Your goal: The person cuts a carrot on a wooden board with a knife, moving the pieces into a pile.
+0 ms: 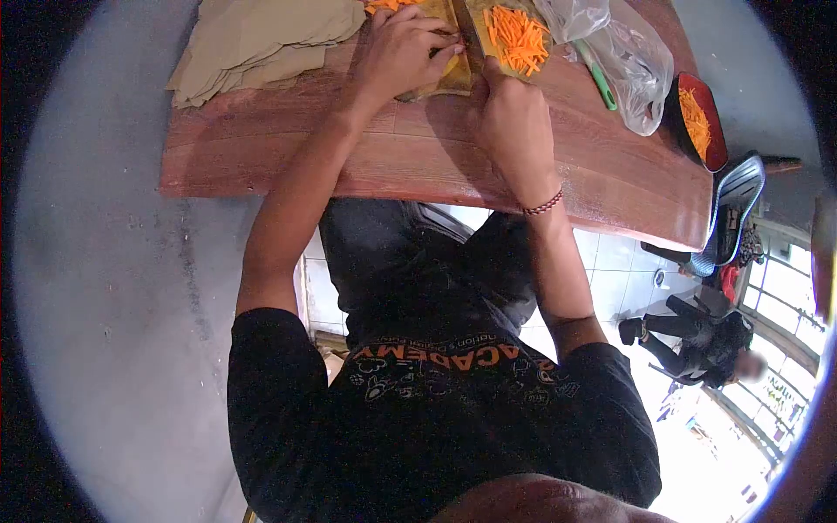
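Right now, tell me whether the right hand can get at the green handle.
Probably yes: bare table lies between the right hand and the green handle, and the plastic bag sits mostly beyond. The knife in the hand's grip likely needs putting down first.

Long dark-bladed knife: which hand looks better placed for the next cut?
Probably the right hand: it holds the knife, while the left hand is beside it, over the flat yellowish board.

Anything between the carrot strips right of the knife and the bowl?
Yes. Just right of the strips lies a green handle, and a clear plastic bag spreads from there towards the bowl.
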Demonstrator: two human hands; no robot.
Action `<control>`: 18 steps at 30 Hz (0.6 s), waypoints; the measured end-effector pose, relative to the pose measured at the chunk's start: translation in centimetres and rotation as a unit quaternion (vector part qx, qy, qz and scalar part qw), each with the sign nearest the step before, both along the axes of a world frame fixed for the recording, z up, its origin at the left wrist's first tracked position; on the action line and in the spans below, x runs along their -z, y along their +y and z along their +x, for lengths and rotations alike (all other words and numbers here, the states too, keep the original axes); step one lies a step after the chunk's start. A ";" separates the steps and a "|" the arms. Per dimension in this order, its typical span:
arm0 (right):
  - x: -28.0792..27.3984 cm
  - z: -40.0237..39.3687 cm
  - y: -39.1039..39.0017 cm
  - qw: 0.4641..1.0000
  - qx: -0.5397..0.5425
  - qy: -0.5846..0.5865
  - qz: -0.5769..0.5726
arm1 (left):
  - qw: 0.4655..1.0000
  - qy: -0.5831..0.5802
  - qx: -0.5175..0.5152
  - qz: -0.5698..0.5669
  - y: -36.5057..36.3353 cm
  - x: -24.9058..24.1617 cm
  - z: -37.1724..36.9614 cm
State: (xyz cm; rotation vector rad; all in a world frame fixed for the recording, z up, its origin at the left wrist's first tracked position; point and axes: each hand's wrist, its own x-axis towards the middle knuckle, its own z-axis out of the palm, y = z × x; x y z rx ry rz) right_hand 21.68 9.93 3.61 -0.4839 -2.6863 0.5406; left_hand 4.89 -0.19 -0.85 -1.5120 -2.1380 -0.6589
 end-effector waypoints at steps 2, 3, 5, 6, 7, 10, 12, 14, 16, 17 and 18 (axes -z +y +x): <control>-0.2 -0.1 0.2 1.000 -0.008 -0.002 -0.001 | 1.000 -0.019 0.007 0.007 0.1 0.0 0.0; -0.1 -0.2 0.2 1.000 -0.006 0.001 0.004 | 1.000 -0.018 0.008 0.007 0.1 0.0 0.1; 0.1 -0.7 0.7 1.000 -0.003 0.005 0.008 | 1.000 -0.009 -0.002 -0.007 0.1 -0.1 0.1; 0.3 -1.0 1.2 1.000 -0.005 0.005 0.003 | 1.000 -0.008 -0.002 -0.006 0.1 0.2 0.0; 0.3 -1.3 1.6 1.000 -0.008 0.006 -0.002 | 1.000 -0.010 0.003 -0.005 0.2 0.4 -0.2; -0.3 -2.0 2.9 0.999 -0.020 0.011 -0.031 | 1.000 -0.025 0.008 0.000 0.2 0.5 -0.1; 0.0 -2.3 3.4 0.999 -0.008 0.029 -0.038 | 0.999 -0.036 0.010 0.004 0.3 0.6 -0.1; 0.0 -2.2 3.7 0.998 0.004 0.046 -0.045 | 0.998 -0.060 -0.001 0.008 0.3 0.9 -0.1; -0.3 -2.0 3.7 0.993 0.019 0.085 -0.081 | 0.999 -0.047 -0.011 0.009 0.3 0.6 0.2; -0.4 -1.8 3.8 0.993 0.019 0.083 -0.081 | 0.999 -0.032 -0.020 0.009 0.2 0.5 0.3; -0.5 -1.5 3.8 0.992 0.021 0.077 -0.102 | 0.999 -0.034 -0.021 0.009 0.2 0.6 0.2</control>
